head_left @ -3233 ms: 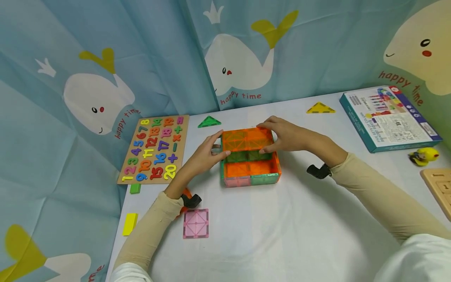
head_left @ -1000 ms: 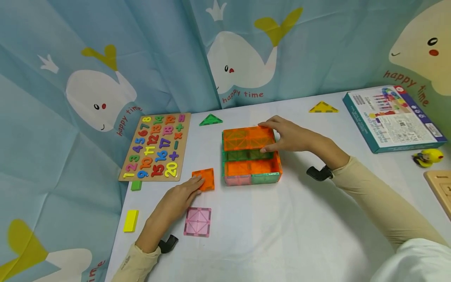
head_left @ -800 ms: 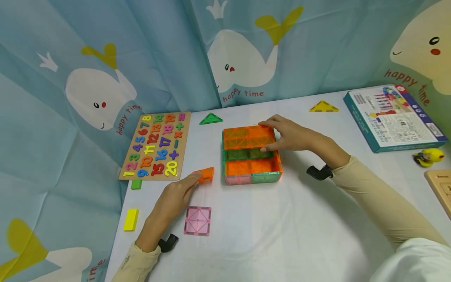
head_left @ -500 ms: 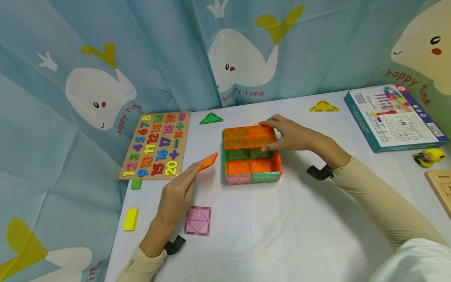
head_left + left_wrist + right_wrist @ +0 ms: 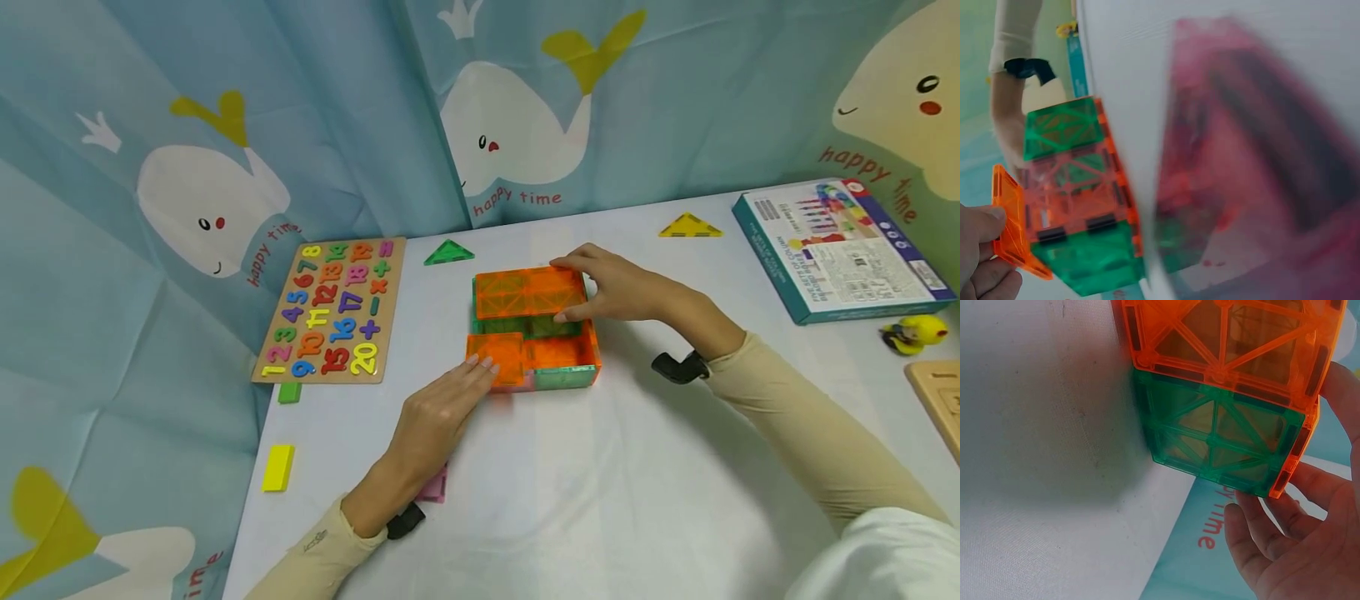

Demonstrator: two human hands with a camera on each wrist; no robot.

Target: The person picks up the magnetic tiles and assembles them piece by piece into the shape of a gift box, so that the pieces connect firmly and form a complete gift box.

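A box of translucent magnetic tiles point(image 5: 564, 377) stands mid-table, its back half roofed with orange squares and its front right part uncovered. My left hand point(image 5: 431, 417) holds a single orange square magnetic tile point(image 5: 501, 354) by its edge over the box's front left part. In the left wrist view, that orange tile point(image 5: 1013, 219) tilts beside the pink and green walls, fingertips along its edge. My right hand point(image 5: 607, 287) grips the right end of the roof, thumb at its front edge and fingers behind. The right wrist view shows the green side wall point(image 5: 1210, 434) beside this hand.
A pink square tile point(image 5: 433, 490) lies partly hidden under my left wrist. Green point(image 5: 448, 252) and yellow point(image 5: 690, 225) triangle tiles lie behind. A number board point(image 5: 330, 312), green block point(image 5: 288, 392) and yellow block point(image 5: 278, 467) are left; a boxed toy point(image 5: 840, 250) and figurine point(image 5: 911, 333) right.
My left hand left the box, picked up the orange tile from the table at the left, and carried it right over the box's front left. My right hand has kept its grip.
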